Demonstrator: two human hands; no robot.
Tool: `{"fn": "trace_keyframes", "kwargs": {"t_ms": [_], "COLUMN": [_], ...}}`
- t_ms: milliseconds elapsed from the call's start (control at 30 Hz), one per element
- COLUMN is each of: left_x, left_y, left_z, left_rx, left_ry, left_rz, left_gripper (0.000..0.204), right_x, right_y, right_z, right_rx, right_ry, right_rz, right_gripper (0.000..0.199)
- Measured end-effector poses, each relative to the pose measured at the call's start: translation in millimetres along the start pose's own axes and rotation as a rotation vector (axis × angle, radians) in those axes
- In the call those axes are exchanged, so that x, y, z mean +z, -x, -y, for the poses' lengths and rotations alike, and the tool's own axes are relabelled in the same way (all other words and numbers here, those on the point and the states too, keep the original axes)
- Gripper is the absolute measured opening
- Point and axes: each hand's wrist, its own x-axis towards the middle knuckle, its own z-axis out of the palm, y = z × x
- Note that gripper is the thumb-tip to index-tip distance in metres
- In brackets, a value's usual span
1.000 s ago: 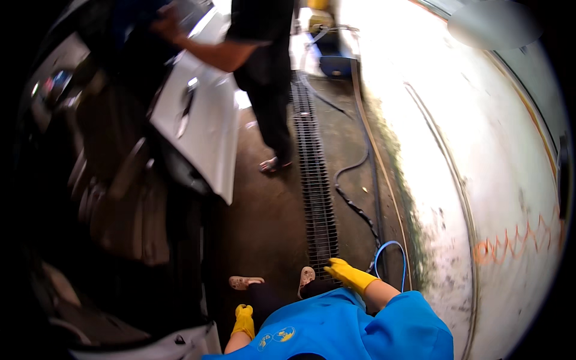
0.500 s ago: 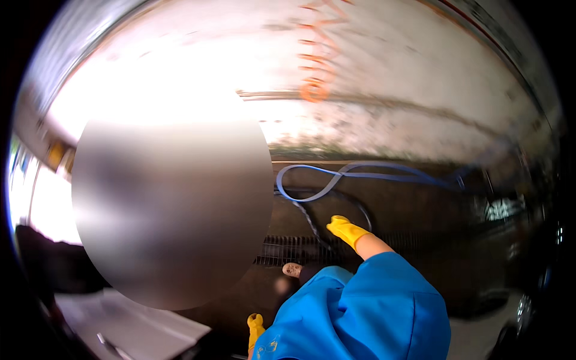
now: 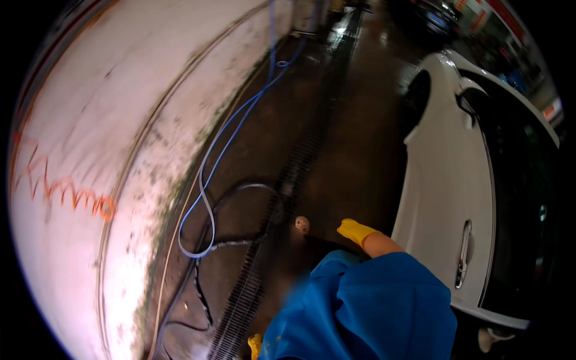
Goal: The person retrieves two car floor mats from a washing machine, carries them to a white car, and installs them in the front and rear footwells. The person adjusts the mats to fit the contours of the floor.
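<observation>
My right hand [image 3: 355,230] wears a yellow rubber glove and hangs in front of me, to the left of a white car [image 3: 438,174]. Its fingers look curled together, and nothing shows sticking out of them. At the lower edge, a small part of my left hand [image 3: 255,345] appears in a matching glove; its fingers are mostly hidden. Blue clothing [image 3: 384,300] covers my arm and body. My shoe [image 3: 302,225] rests on the dark wet floor, left of the right glove. The nearest car part to that glove is the lower door area.
A blue hose [image 3: 207,207] lies looped along the stained white wall [image 3: 144,138]. Black hose [image 3: 237,243] curls over a floor drain grate [image 3: 237,306]. The car's door handle [image 3: 462,255] faces me. A dark car [image 3: 438,21] stands farther off.
My view has swung to the right, bringing the white car into sight and moving the wall to the left. The right glove stays in front of me; less of the left glove shows.
</observation>
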Motion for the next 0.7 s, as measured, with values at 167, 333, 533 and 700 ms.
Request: {"fn": "trace_keyframes", "kwargs": {"t_ms": [167, 333, 533, 700], "left_x": [50, 160, 341, 418], "left_y": [-50, -86, -73, -71], "left_z": [-148, -331, -532, -684], "left_rx": [0.17, 0.356, 0.519, 0.567], "left_ry": [-0.205, -0.332, -0.448, -0.751], "left_rz": [0.078, 0.167, 0.375, 0.281], "left_gripper": [0.029, 0.027, 0.026, 0.027], "right_x": [13, -10, 109, 21], "right_y": [24, 33, 42, 18], "right_z": [-72, -150, -252, -313], "right_rx": [0.549, 0.895, 0.689, 1.009], "right_ry": [-0.622, -1.061, -0.533, -1.05], "right_rz": [-0.065, -0.235, -0.134, -0.335], "right_gripper": [0.041, 0.036, 0.026, 0.033]}}
